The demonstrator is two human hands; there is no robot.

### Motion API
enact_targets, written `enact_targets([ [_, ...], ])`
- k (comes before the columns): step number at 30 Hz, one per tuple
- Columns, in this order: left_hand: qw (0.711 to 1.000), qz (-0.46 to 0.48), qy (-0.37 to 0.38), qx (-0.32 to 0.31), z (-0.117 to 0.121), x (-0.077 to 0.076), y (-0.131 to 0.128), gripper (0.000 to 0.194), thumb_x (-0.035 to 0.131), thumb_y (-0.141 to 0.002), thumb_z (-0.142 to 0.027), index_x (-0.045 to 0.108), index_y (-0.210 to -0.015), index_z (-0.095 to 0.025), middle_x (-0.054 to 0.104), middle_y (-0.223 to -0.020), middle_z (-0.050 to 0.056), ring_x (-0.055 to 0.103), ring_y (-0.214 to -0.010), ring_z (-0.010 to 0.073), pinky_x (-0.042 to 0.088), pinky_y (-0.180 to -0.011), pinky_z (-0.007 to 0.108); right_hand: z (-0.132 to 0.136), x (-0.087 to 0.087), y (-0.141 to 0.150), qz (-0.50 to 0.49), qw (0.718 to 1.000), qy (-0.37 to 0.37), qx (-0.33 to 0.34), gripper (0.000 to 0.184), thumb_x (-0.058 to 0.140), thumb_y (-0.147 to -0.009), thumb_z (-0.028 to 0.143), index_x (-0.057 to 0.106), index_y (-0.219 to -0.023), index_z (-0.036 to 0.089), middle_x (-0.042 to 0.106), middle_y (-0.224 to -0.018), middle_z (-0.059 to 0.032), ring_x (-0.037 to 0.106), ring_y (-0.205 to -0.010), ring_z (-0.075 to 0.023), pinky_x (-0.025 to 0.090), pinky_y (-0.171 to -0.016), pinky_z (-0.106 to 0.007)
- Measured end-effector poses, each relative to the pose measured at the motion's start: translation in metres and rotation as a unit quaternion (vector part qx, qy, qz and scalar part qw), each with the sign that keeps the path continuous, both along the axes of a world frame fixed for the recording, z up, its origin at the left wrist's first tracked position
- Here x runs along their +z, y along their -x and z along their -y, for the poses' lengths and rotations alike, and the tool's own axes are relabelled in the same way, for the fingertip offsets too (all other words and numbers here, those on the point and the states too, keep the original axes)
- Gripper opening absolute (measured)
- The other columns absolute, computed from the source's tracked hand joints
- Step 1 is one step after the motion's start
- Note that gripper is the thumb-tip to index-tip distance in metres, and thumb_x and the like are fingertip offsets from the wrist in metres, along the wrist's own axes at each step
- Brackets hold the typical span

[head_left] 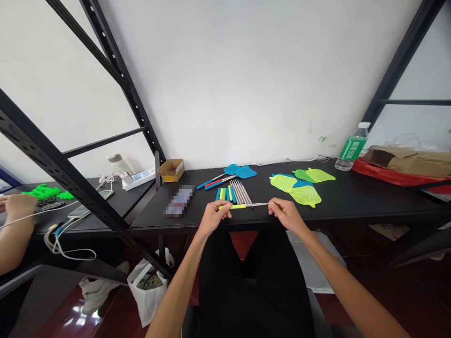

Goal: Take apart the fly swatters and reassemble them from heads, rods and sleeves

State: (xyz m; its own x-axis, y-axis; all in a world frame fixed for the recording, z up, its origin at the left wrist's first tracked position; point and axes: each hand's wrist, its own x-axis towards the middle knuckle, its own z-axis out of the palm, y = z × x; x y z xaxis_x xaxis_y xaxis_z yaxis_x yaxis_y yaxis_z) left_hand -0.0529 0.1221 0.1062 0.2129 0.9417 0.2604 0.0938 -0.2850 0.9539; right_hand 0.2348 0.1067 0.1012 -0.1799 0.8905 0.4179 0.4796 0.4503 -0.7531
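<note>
My left hand (pixel 212 217) is closed around a yellow-green handle (pixel 238 206) just above the table's front edge. A thin metal rod (pixel 258 204) extends from that handle, and my right hand (pixel 285 211) pinches its far end. Behind my left hand lie several loose blue and yellow-green handles (pixel 224 193), beside a row of bare metal rods (pixel 241 191). Farther back are fly swatters with blue mesh heads (pixel 246 172) and blue or red handles. Yellow-green mesh swatter heads (pixel 306 195) lie behind my right hand, partly over a blue one.
A blurred-out flat item (pixel 179 201) and a small cardboard box (pixel 171 170) are on the left. A water bottle (pixel 351 148) stands at right by a flattened carton (pixel 405 162). Black shelf posts (pixel 123 84) frame the table (pixel 352 209). Another person's arm (pixel 16 230) is at far left.
</note>
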Motion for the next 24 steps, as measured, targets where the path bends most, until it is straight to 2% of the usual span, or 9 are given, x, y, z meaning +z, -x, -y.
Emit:
enact_targets([
  [6,1.000,-0.008,-0.018,-0.001,-0.001,-0.003,0.001,0.036,0.069,-0.084,-0.047,0.073,-0.097,-0.013,0.069,-0.067,0.005,0.056,-0.058,0.0125,0.043,-0.058,0.024,-0.004,0.001,-0.004,-0.023,0.998,0.038,0.040,0.044,0.044,-0.096,0.046,0.055,-0.061,0.021,0.061,-0.061,-0.0014,0.051,-0.056,-0.0164,0.038,-0.058,-0.029],
  [10,0.999,-0.034,-0.030,0.000,-0.001,-0.004,0.000,0.035,0.072,-0.081,-0.045,0.074,-0.098,-0.015,0.072,-0.076,0.006,0.060,-0.065,0.0150,0.043,-0.058,0.025,-0.006,0.003,-0.007,-0.049,0.997,0.052,0.038,0.051,0.042,-0.096,0.053,0.052,-0.056,0.022,0.057,-0.055,-0.0014,0.049,-0.054,-0.0163,0.039,-0.058,-0.030],
  [15,1.000,-0.024,-0.020,0.000,0.001,0.000,-0.001,0.035,0.069,-0.084,-0.046,0.074,-0.100,-0.015,0.072,-0.074,0.006,0.058,-0.065,0.0149,0.043,-0.058,0.024,-0.007,0.002,-0.004,-0.087,0.993,0.069,0.041,0.053,0.046,-0.095,0.057,0.054,-0.056,0.021,0.058,-0.052,-0.0019,0.052,-0.054,-0.0163,0.042,-0.058,-0.030],
  [17,1.000,-0.006,-0.006,0.005,0.002,0.001,-0.002,0.036,0.067,-0.084,-0.046,0.074,-0.100,-0.015,0.072,-0.074,0.007,0.057,-0.063,0.0140,0.043,-0.057,0.024,-0.008,0.002,-0.002,-0.109,0.990,0.082,0.041,0.052,0.047,-0.094,0.059,0.060,-0.062,0.020,0.062,-0.056,-0.0032,0.054,-0.055,-0.0164,0.043,-0.057,-0.029],
  [20,0.999,0.019,0.006,0.028,0.001,0.001,-0.002,0.036,0.068,-0.083,-0.047,0.074,-0.096,-0.014,0.071,-0.071,0.007,0.055,-0.060,0.0130,0.043,-0.055,0.024,-0.010,0.005,-0.006,-0.122,0.988,0.090,0.029,0.046,0.052,-0.090,0.060,0.069,-0.084,0.018,0.069,-0.070,-0.0059,0.058,-0.059,-0.0170,0.044,-0.055,-0.028],
  [22,0.999,0.033,0.003,0.043,0.000,0.001,-0.002,0.036,0.068,-0.083,-0.047,0.074,-0.094,-0.014,0.071,-0.071,0.007,0.054,-0.058,0.0122,0.042,-0.054,0.024,-0.011,0.010,-0.016,-0.113,0.992,0.060,-0.017,0.043,0.057,-0.088,0.058,0.070,-0.098,0.018,0.071,-0.080,-0.0072,0.063,-0.068,-0.0193,0.047,-0.059,-0.029],
  [24,0.998,0.041,0.001,0.050,-0.001,0.001,-0.003,0.035,0.069,-0.083,-0.047,0.074,-0.093,-0.014,0.071,-0.071,0.006,0.052,-0.057,0.0115,0.042,-0.053,0.024,-0.011,0.017,-0.033,-0.084,0.990,0.005,-0.110,0.043,0.061,-0.085,0.056,0.069,-0.105,0.019,0.073,-0.090,-0.0080,0.066,-0.079,-0.0224,0.050,-0.070,-0.032],
])
